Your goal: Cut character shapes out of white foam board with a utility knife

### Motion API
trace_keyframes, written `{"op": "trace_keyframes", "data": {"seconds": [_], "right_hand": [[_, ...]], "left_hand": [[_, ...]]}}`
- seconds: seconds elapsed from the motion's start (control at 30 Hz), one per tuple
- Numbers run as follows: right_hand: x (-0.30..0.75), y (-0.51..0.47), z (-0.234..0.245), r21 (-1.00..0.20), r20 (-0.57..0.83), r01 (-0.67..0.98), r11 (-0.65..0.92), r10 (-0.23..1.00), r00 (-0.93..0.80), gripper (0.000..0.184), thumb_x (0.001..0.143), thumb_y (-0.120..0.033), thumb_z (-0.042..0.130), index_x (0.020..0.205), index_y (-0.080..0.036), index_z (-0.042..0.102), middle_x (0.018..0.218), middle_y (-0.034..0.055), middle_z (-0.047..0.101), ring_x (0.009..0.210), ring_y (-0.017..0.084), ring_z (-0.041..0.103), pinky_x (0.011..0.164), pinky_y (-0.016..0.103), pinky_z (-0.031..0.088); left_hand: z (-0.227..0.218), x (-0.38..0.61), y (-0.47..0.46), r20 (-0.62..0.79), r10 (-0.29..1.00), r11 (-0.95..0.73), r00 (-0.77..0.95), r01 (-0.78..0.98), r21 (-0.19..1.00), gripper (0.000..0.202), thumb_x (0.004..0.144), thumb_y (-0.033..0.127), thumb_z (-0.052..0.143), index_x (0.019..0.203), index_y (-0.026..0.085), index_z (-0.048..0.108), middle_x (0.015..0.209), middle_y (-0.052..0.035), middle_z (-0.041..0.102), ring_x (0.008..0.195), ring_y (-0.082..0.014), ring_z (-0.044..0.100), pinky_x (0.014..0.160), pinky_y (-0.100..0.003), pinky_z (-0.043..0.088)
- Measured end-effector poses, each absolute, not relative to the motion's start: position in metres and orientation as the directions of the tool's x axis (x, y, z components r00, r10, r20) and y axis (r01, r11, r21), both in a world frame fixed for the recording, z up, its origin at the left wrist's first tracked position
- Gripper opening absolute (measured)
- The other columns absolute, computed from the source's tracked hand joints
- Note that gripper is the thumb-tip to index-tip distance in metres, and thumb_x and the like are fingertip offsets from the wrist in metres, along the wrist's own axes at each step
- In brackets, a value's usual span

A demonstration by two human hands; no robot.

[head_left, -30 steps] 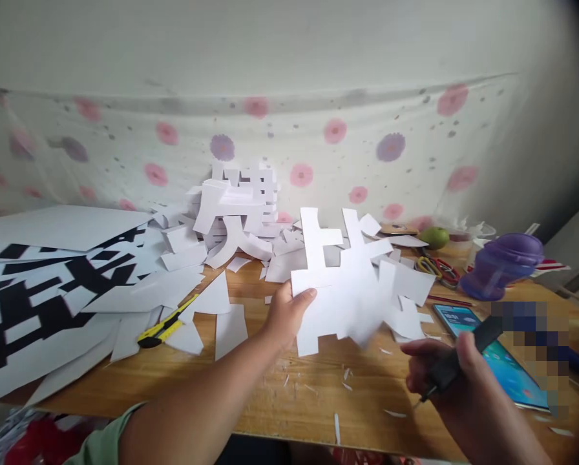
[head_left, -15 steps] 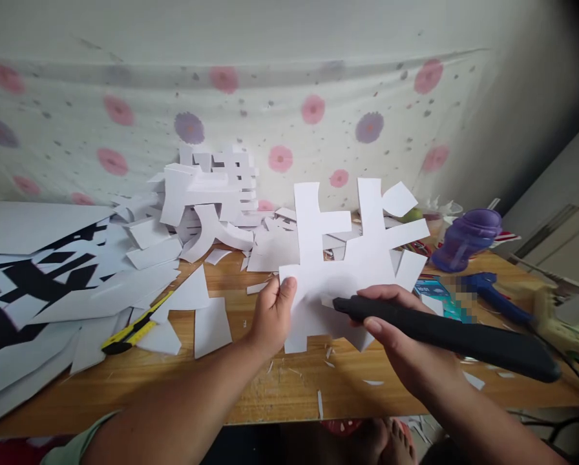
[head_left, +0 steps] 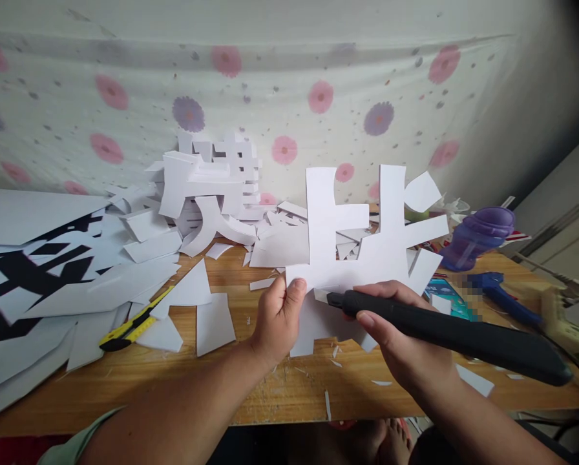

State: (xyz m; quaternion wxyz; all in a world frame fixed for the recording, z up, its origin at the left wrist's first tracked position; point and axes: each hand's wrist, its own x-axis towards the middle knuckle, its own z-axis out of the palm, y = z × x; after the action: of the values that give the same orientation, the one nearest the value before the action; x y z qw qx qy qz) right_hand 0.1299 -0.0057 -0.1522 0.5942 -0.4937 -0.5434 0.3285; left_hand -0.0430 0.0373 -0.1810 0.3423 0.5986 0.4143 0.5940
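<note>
A white board cut-out [head_left: 322,219] with several projecting arms is held up above the table's front part. My left hand [head_left: 276,318] pinches its lower left edge, thumb on the near face. In my right hand [head_left: 408,339] is a black utility knife [head_left: 444,328], its handle pointing to the lower right. The short blade [head_left: 321,295] lies against the near face of the cut-out, just right of my left thumb. Below the blade the board looks shaded, as if bent along a line there. The far side of the cut-out is hidden.
A yellow utility knife [head_left: 130,328] lies left among white offcuts [head_left: 215,323]. Behind stand stacked white cut shapes [head_left: 173,187]. Black-and-white sheets [head_left: 42,274] cover the left side. At right are a purple bottle [head_left: 478,240], a phone [head_left: 447,294] and a blue-handled tool [head_left: 505,298].
The camera view has shifted slightly. The knife's blade sits a little closer to my left thumb, and the board's lower part now appears darker and bent below the blade.
</note>
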Motion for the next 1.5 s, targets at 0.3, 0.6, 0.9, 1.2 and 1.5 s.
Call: {"op": "trace_keyframes", "data": {"seconds": [0.3, 0.6, 0.9, 1.2, 1.5], "right_hand": [[0.136, -0.004, -0.159, -0.902, 0.407, 0.217, 0.373, 0.903, 0.137, 0.027, 0.070, -0.042, 0.079, 0.089, -0.026, 0.071, 0.076, 0.0010, 0.075, 0.068, 0.017, 0.069, 0.063, 0.026, 0.054], [0.133, -0.005, -0.150, -0.843, 0.480, 0.333, 0.422, 0.870, 0.112, 0.017, 0.070, -0.033, 0.077, 0.085, -0.026, 0.072, 0.074, -0.0016, 0.076, 0.060, 0.014, 0.069, 0.054, 0.019, 0.055], [0.128, -0.005, -0.148, -0.802, 0.547, 0.385, 0.457, 0.820, 0.166, 0.018, 0.068, -0.035, 0.078, 0.081, -0.025, 0.073, 0.071, -0.0015, 0.076, 0.058, 0.015, 0.071, 0.053, 0.019, 0.057], [0.124, -0.009, -0.148, -0.892, 0.430, 0.259, 0.372, 0.874, 0.226, 0.020, 0.070, -0.038, 0.077, 0.082, -0.023, 0.072, 0.073, 0.0004, 0.074, 0.067, 0.018, 0.070, 0.064, 0.027, 0.058], [0.137, -0.007, -0.159, -0.914, 0.379, 0.237, 0.330, 0.901, 0.209, 0.026, 0.071, -0.045, 0.078, 0.084, -0.023, 0.072, 0.071, 0.0011, 0.073, 0.066, 0.019, 0.067, 0.062, 0.028, 0.054]], "left_hand": [[-0.181, -0.042, 0.039, 0.483, 0.875, -0.478, -0.034, 0.104, 0.872, 0.033, 0.094, 0.044, 0.048, 0.081, 0.017, 0.060, 0.070, 0.0003, 0.058, 0.067, -0.0138, 0.050, 0.064, -0.024, 0.042], [-0.181, -0.042, 0.038, 0.536, 0.844, -0.525, -0.031, 0.156, 0.836, 0.029, 0.095, 0.040, 0.046, 0.085, 0.017, 0.060, 0.070, 0.0002, 0.060, 0.066, -0.0134, 0.052, 0.061, -0.023, 0.043], [-0.181, -0.044, 0.039, 0.581, 0.813, -0.566, -0.028, 0.192, 0.802, 0.027, 0.094, 0.037, 0.047, 0.081, 0.017, 0.059, 0.069, 0.0012, 0.060, 0.064, -0.0121, 0.053, 0.060, -0.021, 0.044], [-0.184, -0.046, 0.039, 0.616, 0.788, -0.597, -0.001, 0.247, 0.764, 0.025, 0.095, 0.035, 0.047, 0.081, 0.018, 0.058, 0.069, 0.0018, 0.060, 0.062, -0.0116, 0.052, 0.059, -0.021, 0.042], [-0.186, -0.044, 0.037, 0.644, 0.763, -0.633, 0.049, 0.255, 0.731, 0.023, 0.096, 0.034, 0.046, 0.094, 0.017, 0.062, 0.072, 0.0004, 0.064, 0.064, -0.0126, 0.056, 0.062, -0.021, 0.045]]}}
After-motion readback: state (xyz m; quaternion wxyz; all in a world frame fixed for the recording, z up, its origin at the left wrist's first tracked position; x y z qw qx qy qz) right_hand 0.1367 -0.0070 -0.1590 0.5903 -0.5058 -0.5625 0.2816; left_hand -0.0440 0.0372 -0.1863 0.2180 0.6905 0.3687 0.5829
